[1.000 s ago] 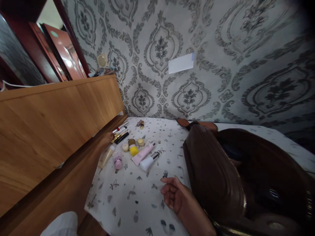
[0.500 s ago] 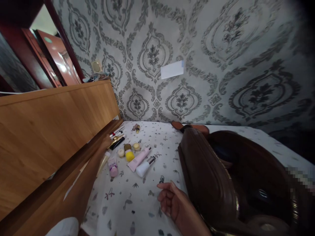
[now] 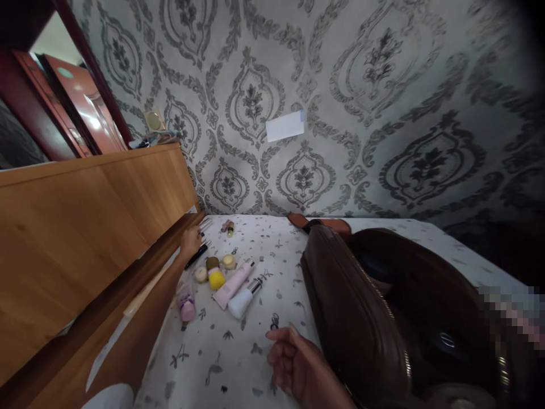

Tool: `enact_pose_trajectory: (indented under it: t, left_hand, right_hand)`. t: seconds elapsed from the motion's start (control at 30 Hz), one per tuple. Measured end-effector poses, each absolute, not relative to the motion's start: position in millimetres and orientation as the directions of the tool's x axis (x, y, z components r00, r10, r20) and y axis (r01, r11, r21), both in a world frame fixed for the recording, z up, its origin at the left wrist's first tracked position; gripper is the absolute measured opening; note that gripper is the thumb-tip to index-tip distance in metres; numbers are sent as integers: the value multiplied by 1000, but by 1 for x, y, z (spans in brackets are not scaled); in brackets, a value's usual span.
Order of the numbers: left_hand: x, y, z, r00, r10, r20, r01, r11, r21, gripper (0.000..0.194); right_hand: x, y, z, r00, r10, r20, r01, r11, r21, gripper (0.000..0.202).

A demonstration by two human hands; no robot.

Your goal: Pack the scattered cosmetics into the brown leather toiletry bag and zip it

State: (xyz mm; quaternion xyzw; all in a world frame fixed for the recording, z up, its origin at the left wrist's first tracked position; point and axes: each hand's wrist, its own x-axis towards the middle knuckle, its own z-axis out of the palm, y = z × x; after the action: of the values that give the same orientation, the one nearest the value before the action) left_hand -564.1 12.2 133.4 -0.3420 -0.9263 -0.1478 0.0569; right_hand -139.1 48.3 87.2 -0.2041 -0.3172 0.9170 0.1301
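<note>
My left hand reaches to the far left side of the sheet, over a group of slim cosmetic tubes. Its fingers are mostly hidden behind the back of the hand, so I cannot tell what they grip. Just below it lies a black pen-like tube. Small round jars, a yellow-ended jar, a pink squeeze tube, a white makeup brush and a pink-capped bottle lie nearer. My right hand hovers low beside the bag, fingers loosely curled, holding nothing.
A brown leather bag stands unzipped on the right, dark items inside. Its tan strap lies behind. A wooden board borders the patterned sheet on the left. A small gold-coloured bottle lies near the papered wall.
My left hand has moved a little farther along the board, covering the gold item seen before. The view has shifted slightly. My right hand keeps its pose beside the bag.
</note>
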Motion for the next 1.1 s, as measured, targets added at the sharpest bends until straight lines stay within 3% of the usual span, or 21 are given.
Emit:
enact_pose_trajectory:
  t: [0.17,0.37,0.47,0.63,1.1]
  left_hand:
    - [-554,81,115,-700,683,206,713,657,244,34]
    - [-551,128,98,-752,645,132,656,717,236,54]
    - [-553,135,97,-755,647,107,653,726,214,52]
    - [-554,125,104,-707,703,73,701,684,203,35]
    - [-509,42,126,-517,855,50,816,474,333,26]
  right_hand:
    - [-138,49,85,-891,353,-285,-109,-776,-622,53]
    - [-142,51,74,-901,330,-281,-114,-806,-581,53]
    - [-146,53,63,-908,318,-274,-114,-814,-569,58]
    - [-144,54,66,-908,315,-276,-111,-817,-566,53]
    - [-140,47,91,-890,381,-249,-155,-768,-622,55]
